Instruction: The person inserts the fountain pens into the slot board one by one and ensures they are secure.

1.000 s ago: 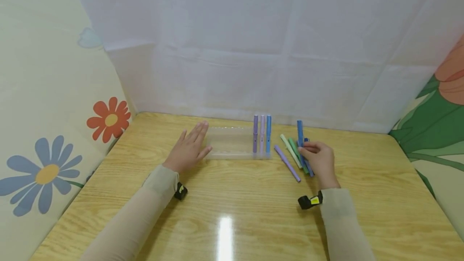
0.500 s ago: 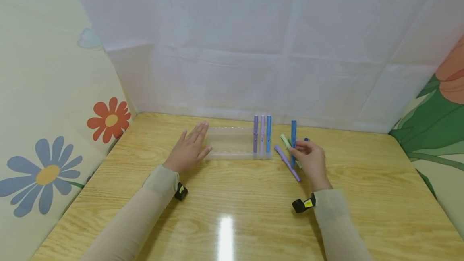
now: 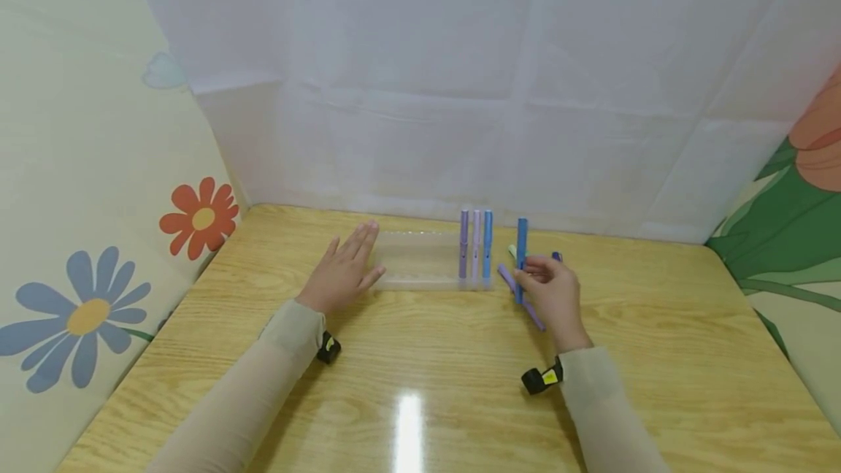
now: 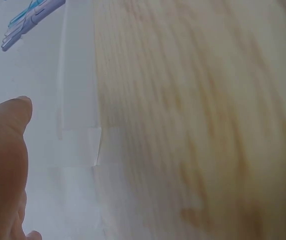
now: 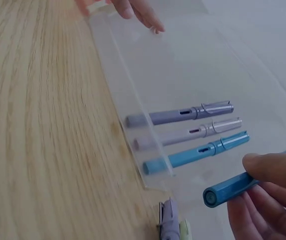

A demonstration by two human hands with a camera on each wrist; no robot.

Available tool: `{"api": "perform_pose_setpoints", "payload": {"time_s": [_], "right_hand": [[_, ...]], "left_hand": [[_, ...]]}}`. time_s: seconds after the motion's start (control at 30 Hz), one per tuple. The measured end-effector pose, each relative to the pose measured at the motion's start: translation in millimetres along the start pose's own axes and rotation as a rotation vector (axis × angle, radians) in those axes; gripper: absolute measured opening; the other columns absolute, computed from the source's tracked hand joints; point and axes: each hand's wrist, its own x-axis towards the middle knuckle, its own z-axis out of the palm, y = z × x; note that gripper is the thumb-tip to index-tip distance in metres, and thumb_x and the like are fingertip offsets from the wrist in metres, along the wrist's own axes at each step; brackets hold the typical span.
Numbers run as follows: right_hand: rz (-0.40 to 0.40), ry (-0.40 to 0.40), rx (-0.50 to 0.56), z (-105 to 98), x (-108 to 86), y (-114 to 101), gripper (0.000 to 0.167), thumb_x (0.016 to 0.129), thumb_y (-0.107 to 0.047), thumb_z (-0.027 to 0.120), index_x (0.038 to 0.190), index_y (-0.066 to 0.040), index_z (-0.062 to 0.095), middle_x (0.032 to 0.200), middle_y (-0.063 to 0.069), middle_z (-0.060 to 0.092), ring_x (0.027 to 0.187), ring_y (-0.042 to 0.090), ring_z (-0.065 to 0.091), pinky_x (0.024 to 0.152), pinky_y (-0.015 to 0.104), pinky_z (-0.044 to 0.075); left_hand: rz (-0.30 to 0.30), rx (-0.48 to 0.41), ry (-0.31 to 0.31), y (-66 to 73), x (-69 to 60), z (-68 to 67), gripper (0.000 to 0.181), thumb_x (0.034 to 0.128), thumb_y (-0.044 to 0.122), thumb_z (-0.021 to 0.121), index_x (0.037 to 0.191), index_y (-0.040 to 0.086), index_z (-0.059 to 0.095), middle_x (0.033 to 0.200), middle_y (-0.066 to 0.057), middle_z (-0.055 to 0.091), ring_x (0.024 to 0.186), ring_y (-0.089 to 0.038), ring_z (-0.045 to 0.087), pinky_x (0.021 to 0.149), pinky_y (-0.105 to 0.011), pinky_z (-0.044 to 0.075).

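My right hand (image 3: pixel 555 301) pinches a blue pen (image 3: pixel 522 247) between thumb and fingers, holding it nearly upright in the head view, over the loose pens. At the left end of a clear plastic holder (image 3: pixel 420 284), my left hand (image 3: pixel 340 272) lies with straight fingers on its edge. Side by side at the holder's right end are a dark purple pen (image 5: pixel 168 117), a pale lilac pen (image 5: pixel 175 137) and a light blue pen (image 5: pixel 183 157). Below the held pen lies a loose purple pen (image 3: pixel 506 276), with a pale green pen (image 3: pixel 512 250) partly hidden behind.
The tip of a dark blue pen (image 3: pixel 556 256) shows behind my right hand, which hides other loose pens. The wooden table (image 3: pixel 420 363) meets a white cloth backdrop (image 3: pixel 420 93) just behind the holder. Flower-patterned panels (image 3: pixel 85 166) stand at both sides.
My right hand has lifted the blue pen off the loose pile and carried it left, toward the holder. The left hand and the three pens in the holder have stayed put.
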Motion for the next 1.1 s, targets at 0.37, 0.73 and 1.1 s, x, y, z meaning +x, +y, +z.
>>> {"api": "perform_pose_setpoints", "payload": {"time_s": [0.37,0.73,1.1], "right_hand": [[-0.078,-0.023,-0.048,15,-7.2,0,0.032,0.088,-0.013,0.081,0.114,0.005,0.072,0.103,0.017,0.074,0.092,0.028,0.070,0.073,0.019,0.056],[-0.137,0.010,0.001,36,-10.1,-9,0.031,0.085,-0.005,0.082,0.112,0.006,0.072,0.101,0.019,0.074,0.090,0.029,0.070,0.073,0.021,0.057],[-0.191,0.011,0.045,60,-9.3,-13,0.030,0.085,-0.005,0.082,0.110,0.006,0.072,0.099,0.018,0.073,0.087,0.030,0.070,0.075,0.029,0.060]], "left_hand": [[-0.005,-0.010,-0.015,0.7,-1.3,0.6,0.078,0.1086,0.042,0.044,0.161,0.000,0.005,0.168,-0.019,0.008,0.155,-0.035,0.009,0.122,-0.063,0.010],[0.003,-0.018,0.013,1.5,-1.0,1.5,0.077,0.1083,0.039,0.046,0.161,-0.002,0.006,0.168,-0.020,0.010,0.155,-0.036,0.011,0.122,-0.064,0.010],[-0.001,-0.004,-0.003,0.5,0.9,1.1,0.079,0.1082,0.041,0.045,0.161,-0.002,0.006,0.168,-0.020,0.009,0.155,-0.036,0.010,0.122,-0.063,0.011]]}}
